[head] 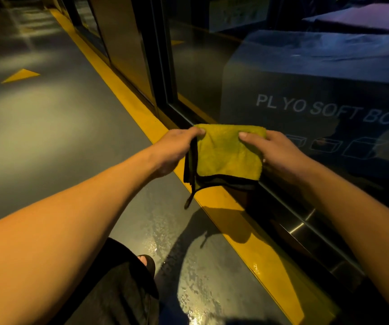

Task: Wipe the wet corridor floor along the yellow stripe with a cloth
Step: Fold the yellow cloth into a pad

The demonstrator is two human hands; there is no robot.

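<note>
Head view: folded yellow-green cloth (pixel 227 153) held up in the air between both hands, well above the floor (pixel 48 127), not yet touching it. Left hand (pixel 177 148) pinching the cloth's upper left corner, thumb on the near face, fingers curled behind; right hand (pixel 273 151) clamped on the upper right edge the same way, thumb on the front. Black trim along the lower edge, with a loose loop dangling from the lower left corner. Directly below and slightly nearer: the yellow stripe (pixel 123 90), its long axis running from lower right to upper left beside the glass door (pixel 306 78). Wet patch (pixel 188 277) glistening on the grey floor just left of the stripe, near a sandalled foot (pixel 145 261). Likely next: straight down and back toward the body, then along the stripe's line. Left hand on the side of the wet patch, right hand on the glass side.
</note>
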